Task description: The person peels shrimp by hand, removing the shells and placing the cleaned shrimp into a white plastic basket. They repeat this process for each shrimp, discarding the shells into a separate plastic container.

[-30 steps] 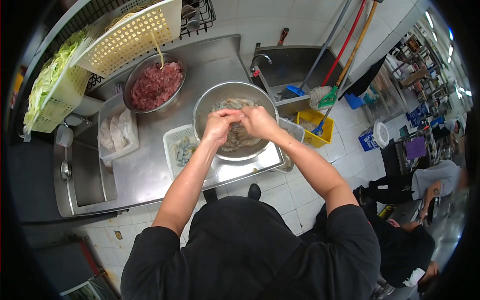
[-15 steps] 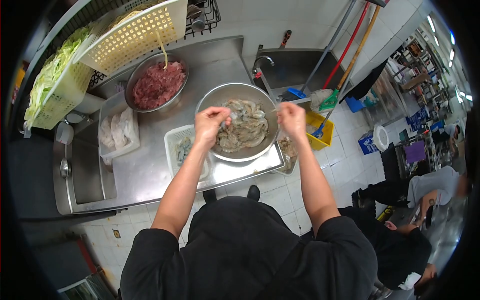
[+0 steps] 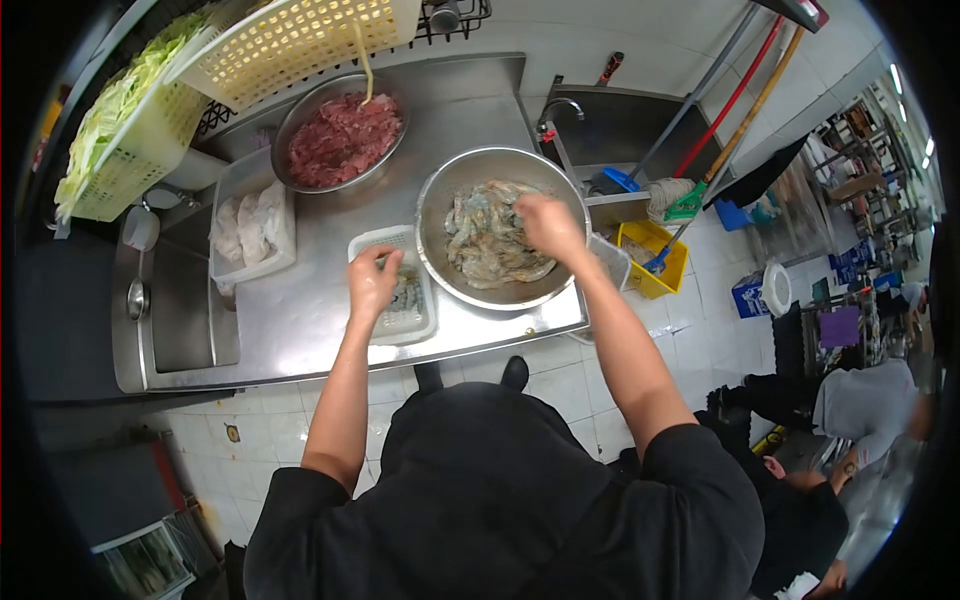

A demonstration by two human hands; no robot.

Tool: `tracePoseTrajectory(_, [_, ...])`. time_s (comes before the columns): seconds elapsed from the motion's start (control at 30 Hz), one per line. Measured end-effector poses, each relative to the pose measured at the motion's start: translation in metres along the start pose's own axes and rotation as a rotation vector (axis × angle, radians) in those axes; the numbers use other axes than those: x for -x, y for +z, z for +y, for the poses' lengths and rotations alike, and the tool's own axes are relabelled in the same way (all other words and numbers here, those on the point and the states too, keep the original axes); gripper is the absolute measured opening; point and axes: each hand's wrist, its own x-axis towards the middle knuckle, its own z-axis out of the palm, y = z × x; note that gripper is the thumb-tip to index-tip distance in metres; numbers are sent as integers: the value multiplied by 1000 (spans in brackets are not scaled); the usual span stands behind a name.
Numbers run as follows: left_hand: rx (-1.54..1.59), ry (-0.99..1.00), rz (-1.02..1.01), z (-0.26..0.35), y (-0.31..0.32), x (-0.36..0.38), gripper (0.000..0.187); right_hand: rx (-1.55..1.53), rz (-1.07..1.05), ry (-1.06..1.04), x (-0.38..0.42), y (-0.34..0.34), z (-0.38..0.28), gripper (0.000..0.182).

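Note:
A large steel bowl (image 3: 428, 215) of unpeeled grey-brown shrimp (image 3: 490, 240) stands at the counter's front edge. My right hand (image 3: 552, 228) is over the right side of the bowl, at the edge of the shrimp; motion blurs its fingers, so what they hold does not show. To the left of the bowl is a white perforated basket (image 3: 415, 325) with a small heap of peeled shrimp (image 3: 407, 290). My left hand (image 3: 374, 280) hovers at the basket's left side, thumb and fingers apart, nothing visible between them.
Behind to the left are a steel bowl of raw red meat (image 3: 340, 140) and a plastic tub (image 3: 285, 235) of pale meat. Yellow baskets (image 3: 300, 50) overhang the back left. A sink with a faucet (image 3: 565, 108) and a yellow bucket (image 3: 665, 270) are to the right. Co-workers (image 3: 860, 400) stand at far right.
My left hand has moved from the bowl's left rim to the basket. My right hand has come inward from the right rim over the shrimp. The camera view has shifted slightly.

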Motion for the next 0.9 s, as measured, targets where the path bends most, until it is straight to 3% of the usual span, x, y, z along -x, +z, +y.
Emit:
tracePoseTrajectory(0.1, [135, 49, -5, 35, 10, -2, 15, 98, -468, 299, -30, 72, -44, 25])
tracePoseTrajectory(0.13, [135, 48, -1, 43, 14, -1, 15, 68, -474, 469, -33, 85, -63, 29])
tracePoseTrajectory(0.23, [184, 77, -8, 60, 21, 0, 16, 58, -401, 585, -32, 124, -78, 31])
tracePoseTrajectory(0.3, [247, 95, 10, 66, 22, 1, 17, 95, -348, 592, -35, 140, -79, 32])
tracePoseTrajectory(0.37, [271, 110, 15, 65, 22, 0, 17, 194, -386, 459, -35, 145, -76, 35])
tracePoseTrajectory(0.5, [253, 74, -19, 64, 31, -17, 16, 85, -344, 514, -40, 150, -60, 37])
tracePoseTrajectory(0.57, [235, 71, -52, 65, 41, -28, 16, -359, -487, 490, -38, 133, -64, 42])
tracePoseTrajectory(0.67, [13, 444, -38, 74, 54, -51, 18, -476, -424, 339, -30, 147, -50, 45])
tracePoseTrajectory(0.7, [13, 457, -44, 79, 54, -58, 18, -540, -393, 274, -24, 145, -52, 46])
tracePoseTrajectory(0.77, [83, 519, -224, 92, 53, -73, 16, -618, -308, 328, -19, 121, -50, 37])
tracePoseTrajectory(0.8, [84, 532, -230, 104, 45, -76, 16, -949, -368, 487, -17, 101, -47, 33])
tracePoseTrajectory(0.83, [68, 341, -509, 122, 34, -77, 18, -1281, -424, 641, -13, 79, -44, 28])
tracePoseTrajectory(0.87, [47, 146, -781, 133, 29, -80, 19, -1278, -408, 634, -10, 54, -42, 28])
tracePoseTrajectory(0.9, [46, 162, -786, 135, 32, -82, 19, -1417, -439, 626, -5, 28, -41, 25])
